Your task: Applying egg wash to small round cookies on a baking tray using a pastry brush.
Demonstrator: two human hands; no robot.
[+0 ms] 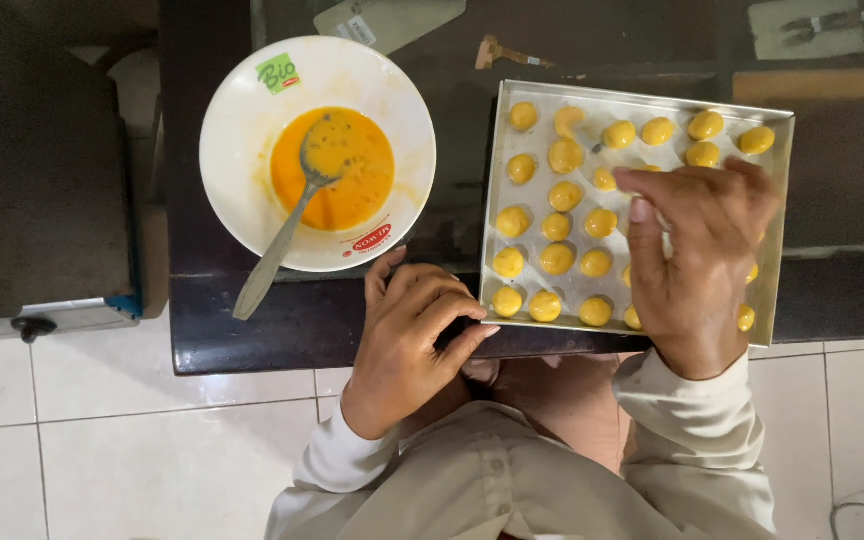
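Note:
A square metal baking tray (517,100) lies on a dark table, filled with several round yellow glazed dough balls (556,258). My right hand (697,255) hovers over the tray's right half, fingers spread and pointing left, hiding some balls; it holds nothing I can see. My left hand (412,335) rests at the table's front edge by the tray's near left corner, fingers curled, thumb touching the tray rim. To the left stands a white bowl (242,130) of orange beaten egg with a metal spoon (287,225) leaning in it.
A dark box-like appliance (37,170) stands on the white tiled floor (132,440) at left. Flat packets and a small tool lie at the table's far edge (512,52). My beige sleeves and lap fill the bottom centre.

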